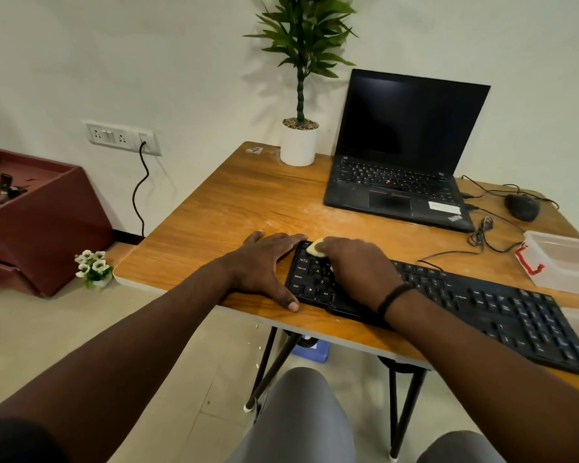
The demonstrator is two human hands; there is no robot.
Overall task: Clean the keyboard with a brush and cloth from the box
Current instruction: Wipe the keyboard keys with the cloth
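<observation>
Keyboard (448, 309) on the wooden worktop (234, 202), both our hands at its left end.

Going left to right, we see our left hand (268, 265) lying flat with fingers spread, palm on the grained wood just beside the keyboard's left edge, fingertips touching its far corner and thumb along its near corner. Next comes the long, flat, black plastic keyboard with white-lettered keys, lying slantwise along the near edge of the worktop. Our right hand (355, 265) rests on its left keys with fingers curled, pinching a small, soft-looking pale yellow cloth (315, 247) against the top row. Farther right sits a clear plastic box (562, 262) with a red clasp, just behind the keyboard's right part.
</observation>
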